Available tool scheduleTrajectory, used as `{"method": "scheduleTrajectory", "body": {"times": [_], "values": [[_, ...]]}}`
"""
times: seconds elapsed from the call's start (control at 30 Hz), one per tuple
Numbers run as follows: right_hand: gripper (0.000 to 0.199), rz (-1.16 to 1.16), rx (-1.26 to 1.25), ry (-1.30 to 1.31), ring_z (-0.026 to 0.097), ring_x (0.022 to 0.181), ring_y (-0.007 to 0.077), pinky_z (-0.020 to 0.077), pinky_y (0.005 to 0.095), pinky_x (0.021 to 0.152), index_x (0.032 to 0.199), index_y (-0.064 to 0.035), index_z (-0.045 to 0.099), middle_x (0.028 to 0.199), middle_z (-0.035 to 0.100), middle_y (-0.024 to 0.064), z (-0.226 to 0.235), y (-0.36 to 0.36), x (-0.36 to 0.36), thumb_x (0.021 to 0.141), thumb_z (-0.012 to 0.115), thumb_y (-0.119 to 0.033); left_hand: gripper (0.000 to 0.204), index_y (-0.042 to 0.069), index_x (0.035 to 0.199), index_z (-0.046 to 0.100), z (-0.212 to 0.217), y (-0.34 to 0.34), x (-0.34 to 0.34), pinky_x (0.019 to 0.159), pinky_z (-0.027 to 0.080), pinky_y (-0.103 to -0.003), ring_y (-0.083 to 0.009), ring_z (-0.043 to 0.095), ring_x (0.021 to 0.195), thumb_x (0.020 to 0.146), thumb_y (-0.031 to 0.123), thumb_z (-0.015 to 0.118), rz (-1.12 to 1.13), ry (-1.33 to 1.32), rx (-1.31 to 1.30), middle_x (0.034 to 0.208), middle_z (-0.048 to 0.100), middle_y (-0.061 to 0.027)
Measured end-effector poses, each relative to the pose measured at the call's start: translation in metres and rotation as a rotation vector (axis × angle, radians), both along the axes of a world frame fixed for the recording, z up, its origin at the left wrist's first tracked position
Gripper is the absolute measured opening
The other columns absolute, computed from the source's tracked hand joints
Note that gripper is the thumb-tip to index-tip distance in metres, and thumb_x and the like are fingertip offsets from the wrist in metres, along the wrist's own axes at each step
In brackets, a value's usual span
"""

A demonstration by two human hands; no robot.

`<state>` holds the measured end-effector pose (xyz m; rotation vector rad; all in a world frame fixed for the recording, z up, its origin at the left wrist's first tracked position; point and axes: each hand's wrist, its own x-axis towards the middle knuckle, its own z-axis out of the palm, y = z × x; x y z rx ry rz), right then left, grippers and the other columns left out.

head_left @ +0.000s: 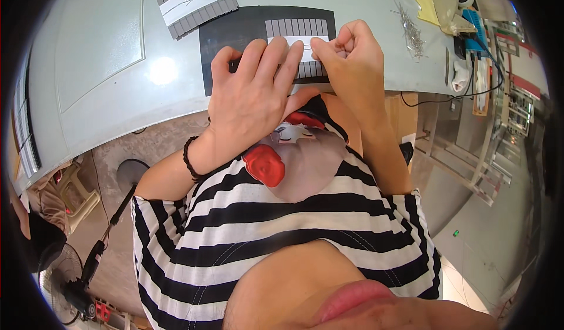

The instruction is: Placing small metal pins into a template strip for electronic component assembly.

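Left hand (249,92): palm down, fingers loosely spread, fingertips resting at the slatted grey panel (296,27), no grasp visible. Right hand (355,54): fingers curled, thumb extended to the right end of the panel's white band (306,53); cannot tell if it pinches anything. Panel lies between the hands on a black mat (229,27), upon a pale table (106,66). Second panel (197,4) overlaps mat's upper left corner. Farther right, loose thin wires (412,36), yellow cloth (424,1). Floor at left: fan (61,271), beige stool (82,204).
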<state>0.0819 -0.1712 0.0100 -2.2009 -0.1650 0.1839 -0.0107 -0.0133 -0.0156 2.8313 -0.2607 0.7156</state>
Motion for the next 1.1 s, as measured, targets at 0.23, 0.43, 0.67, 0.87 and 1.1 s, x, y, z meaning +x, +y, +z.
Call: {"method": "scheduleTrajectory", "body": {"times": [0.23, 0.43, 0.67, 0.87, 1.1], "values": [[0.028, 0.055, -0.198, 0.035, 0.064, 0.065, 0.0245, 0.0514, 0.0396, 0.064, 0.083, -0.0025, 0.055, 0.069, 0.064, 0.0111, 0.014, 0.001, 0.013, 0.084, 0.077, -0.020, 0.063, 0.015, 0.131, 0.067, -0.003, -0.003, 0.004, 0.092, 0.036, -0.044, -0.0211, 0.058, 0.109, 0.082, 0.053, 0.077, -0.020, -0.012, -0.031, 0.123, 0.062, -0.0019], [0.035, 0.101, -0.216, 0.111, 0.055, 0.062, 0.0068, 0.0436, 0.0264, 0.054, 0.077, -0.0059, 0.047, 0.063, 0.058, 0.0021, 0.027, 0.003, 0.006, 0.090, 0.078, -0.017, 0.062, 0.015, 0.131, 0.067, -0.003, -0.002, 0.003, 0.092, 0.036, -0.043, -0.0207, 0.058, 0.110, 0.082, 0.052, 0.078, -0.024, -0.019, -0.056, 0.123, 0.062, -0.0017], [0.041, 0.118, -0.480, -0.444, 0.056, 0.059, 0.0303, 0.0412, 0.0416, 0.062, 0.077, -0.0057, 0.052, 0.063, 0.058, 0.0073, 0.000, -0.004, -0.017, 0.089, 0.079, -0.034, 0.062, 0.016, 0.131, 0.067, -0.003, 0.000, 0.001, 0.093, 0.035, -0.043, -0.0204, 0.058, 0.110, 0.082, 0.054, 0.076, -0.006, -0.022, -0.025, 0.123, 0.062, -0.0010], [0.039, 0.050, -0.263, -0.474, 0.052, 0.058, 0.0282, 0.0378, 0.0400, 0.066, 0.075, -0.0076, 0.052, 0.064, 0.053, 0.0047, -0.007, -0.006, -0.013, 0.089, 0.079, -0.031, 0.061, 0.018, 0.132, 0.066, -0.001, 0.004, -0.002, 0.095, 0.034, -0.045, -0.0206, 0.058, 0.111, 0.086, 0.056, 0.072, -0.008, 0.003, 0.006, 0.124, 0.062, -0.0007], [0.039, 0.100, -0.167, -0.487, 0.053, 0.062, 0.0276, 0.0392, 0.0410, 0.067, 0.074, -0.0070, 0.053, 0.066, 0.055, 0.0049, -0.003, -0.001, -0.010, 0.088, 0.082, -0.029, 0.062, 0.017, 0.133, 0.066, 0.006, 0.009, -0.011, 0.097, 0.034, -0.045, -0.0205, 0.058, 0.114, 0.084, 0.055, 0.072, 0.017, 0.035, 0.034, 0.124, 0.062, -0.0002]]}}
